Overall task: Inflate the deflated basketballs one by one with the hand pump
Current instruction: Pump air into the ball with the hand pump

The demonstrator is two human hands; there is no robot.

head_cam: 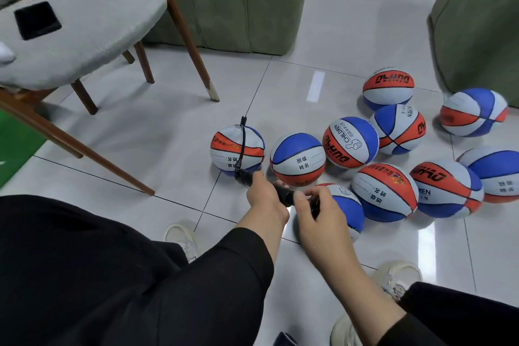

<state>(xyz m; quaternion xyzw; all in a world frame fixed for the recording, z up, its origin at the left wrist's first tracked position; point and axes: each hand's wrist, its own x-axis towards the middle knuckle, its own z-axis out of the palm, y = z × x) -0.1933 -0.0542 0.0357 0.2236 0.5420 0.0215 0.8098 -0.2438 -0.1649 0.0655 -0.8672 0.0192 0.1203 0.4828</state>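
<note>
While the left hand (264, 191) grips the black hand pump (280, 194) by its barrel and the right hand (317, 206) pinches its handle end, the pump's long axis runs toward frame upper left, its hose (243, 143) arching over the leftmost basketball (237, 150) on the floor, nearer the left hand.

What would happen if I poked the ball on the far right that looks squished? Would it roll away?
Probably not far. The squished basketball looks dented and sags flat against the floor tiles, so it would likely wobble or slide rather than roll. Its skin would probably give under a finger. The rounder ball with the hose looks likelier to roll.
</note>
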